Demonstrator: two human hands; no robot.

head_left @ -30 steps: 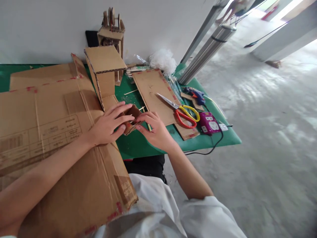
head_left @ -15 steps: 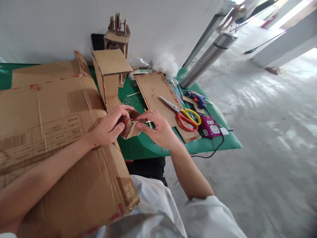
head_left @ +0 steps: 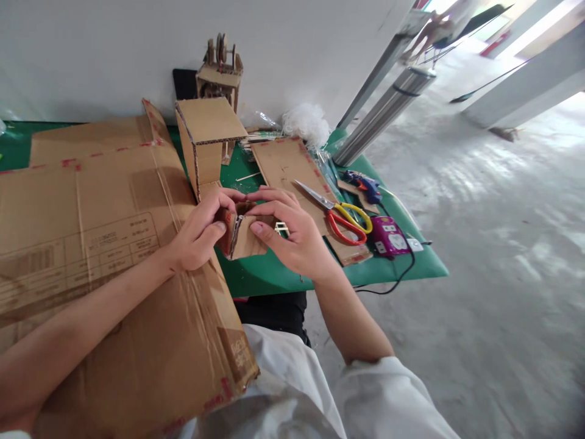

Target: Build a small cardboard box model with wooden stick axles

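Observation:
Between my two hands is a small folded cardboard box, held above the green table near its front edge. My left hand is closed on its left side, thumb on the near face and fingers over the top. My right hand grips the right side, thumb flat on the near panel and fingers curled over the far edge. A corner seam with raw corrugated edges faces me. Under my left forearm lies a large flattened carton. Just beyond my hands stands a bent cardboard frame.
Scissors with red and yellow handles lie on a cardboard sheet at right. Past them are a blue glue gun and a purple power socket with a cord. A steel post rises by the table's right edge.
My right hand has shifted its fingers up and over the far edge of the small box, and more of the near panel shows. The view has tilted slightly.

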